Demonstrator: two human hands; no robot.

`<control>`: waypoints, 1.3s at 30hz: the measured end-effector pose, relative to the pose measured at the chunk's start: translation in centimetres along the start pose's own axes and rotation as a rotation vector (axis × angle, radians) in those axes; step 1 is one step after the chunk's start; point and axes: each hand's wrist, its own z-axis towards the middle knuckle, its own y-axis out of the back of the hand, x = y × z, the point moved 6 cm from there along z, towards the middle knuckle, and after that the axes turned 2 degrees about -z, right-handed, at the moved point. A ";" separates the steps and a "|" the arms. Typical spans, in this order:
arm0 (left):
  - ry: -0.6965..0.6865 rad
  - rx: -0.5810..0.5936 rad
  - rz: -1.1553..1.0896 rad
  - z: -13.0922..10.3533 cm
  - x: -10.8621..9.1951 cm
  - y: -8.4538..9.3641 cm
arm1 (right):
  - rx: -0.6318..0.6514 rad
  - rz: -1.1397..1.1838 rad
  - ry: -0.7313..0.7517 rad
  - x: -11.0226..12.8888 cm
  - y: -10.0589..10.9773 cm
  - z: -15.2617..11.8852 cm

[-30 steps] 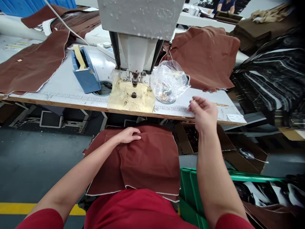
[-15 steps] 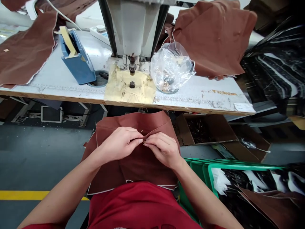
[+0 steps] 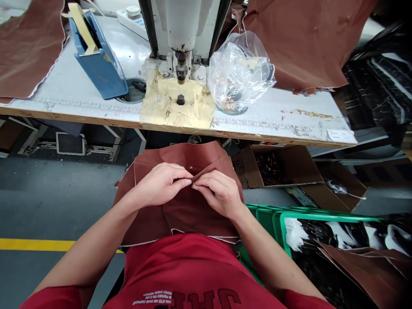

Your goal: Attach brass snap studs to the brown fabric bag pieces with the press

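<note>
A reddish-brown fabric piece (image 3: 154, 225) with pale raw edges lies over my lap. My left hand (image 3: 164, 183) pinches a fold of this fabric near its middle. Right beside it, my right hand (image 3: 220, 191) holds a small brass-coloured snap fastener (image 3: 193, 184) between thumb and fingers, against the same fold. A second brass fastener (image 3: 191, 168) shows on the fabric just above the fingertips. The fingertips nearly meet, and part of the fold is hidden under them.
Ahead stands a press machine (image 3: 182, 64) on a white table (image 3: 277, 124). Beside it are a blue tape dispenser (image 3: 99, 64) and a clear plastic bag (image 3: 241, 73) with small metal parts. Cardboard boxes (image 3: 299, 165) sit below; a green crate (image 3: 281, 227) is at my right.
The view has tilted and shifted slightly, so the table sits higher in the picture. Both hands keep their pinch on the fold, and the brass fastener at the fingertips shows a little more clearly.
</note>
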 end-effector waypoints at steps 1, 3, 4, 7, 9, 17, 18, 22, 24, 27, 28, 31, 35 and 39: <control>0.002 0.001 -0.004 0.0 0.0 0.0 | -0.001 -0.003 -0.004 0.0 0.0 0.0; 0.001 -0.002 -0.016 0.1 0.0 0.0 | -0.004 -0.011 -0.012 0.0 -0.2 0.0; 0.000 -0.005 -0.024 0.1 0.0 0.0 | -0.008 -0.019 -0.018 0.0 -0.3 0.0; -0.004 -0.012 -0.038 0.1 0.1 -0.1 | -0.059 -0.091 -0.028 0.1 -0.1 0.0; -0.026 -0.019 -0.032 0.0 0.0 -0.2 | -0.110 -0.167 -0.012 0.2 0.5 0.2; -0.260 -0.147 0.365 -2.0 -3.5 -1.4 | 0.162 -0.268 0.219 1.1 2.1 0.8; -0.296 -0.205 0.448 -2.4 -4.1 -1.5 | 0.125 -0.291 0.239 1.3 2.5 0.5; -0.461 -0.353 0.610 -4.1 -5.2 -2.2 | -0.026 -0.345 0.297 2.5 3.3 -0.9; -0.509 -0.367 0.602 -4.7 -5.1 -2.4 | -0.068 -0.347 0.309 2.9 3.3 -1.4; -0.558 -0.373 0.584 -5.0 -5.0 -2.4 | -0.089 -0.327 0.312 3.2 3.4 -1.6; -0.569 -0.374 0.586 -5.0 -5.1 -2.3 | -0.086 -0.317 0.307 3.2 3.4 -1.6; -0.591 -0.377 0.597 -5.0 -5.0 -2.4 | -0.070 -0.290 0.294 3.2 3.3 -1.6; -0.634 -0.409 0.584 -5.1 -4.9 -2.9 | -0.061 -0.291 0.301 3.3 2.8 -1.9; -0.539 -0.387 0.524 -3.7 -4.7 -1.8 | 0.037 -0.299 0.214 2.9 3.0 0.0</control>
